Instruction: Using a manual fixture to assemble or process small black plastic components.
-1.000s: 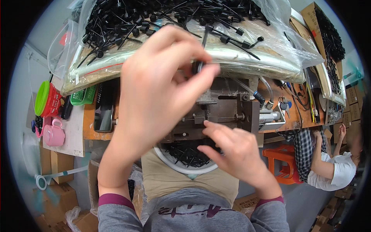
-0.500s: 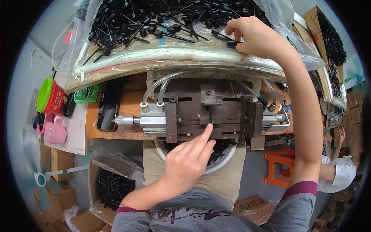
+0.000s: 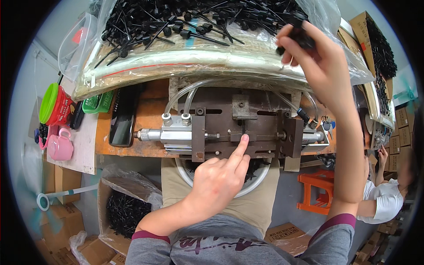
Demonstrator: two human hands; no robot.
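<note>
The left hand [image 3: 221, 179] is extending one finger, seemingly to steady a black stem [image 3: 243, 127] in the fixture [image 3: 263, 124]; the right hand [image 3: 323, 62], farther off, is clutching black parts [image 3: 301, 36].

1. Bright, diffuse light covers the brown metal fixture [image 3: 213, 98], with soft shadows.
2. Beyond the fixture, white glare streaks the clear plastic sheeting [image 3: 212, 57].
3. Beyond it to the right, black parts [image 3: 300, 36] in the right hand [image 3: 324, 55] blur.
4. Well left of the fixture, fan blades [image 3: 54, 224] smear; around it, fisheye bending ends in black.
</note>
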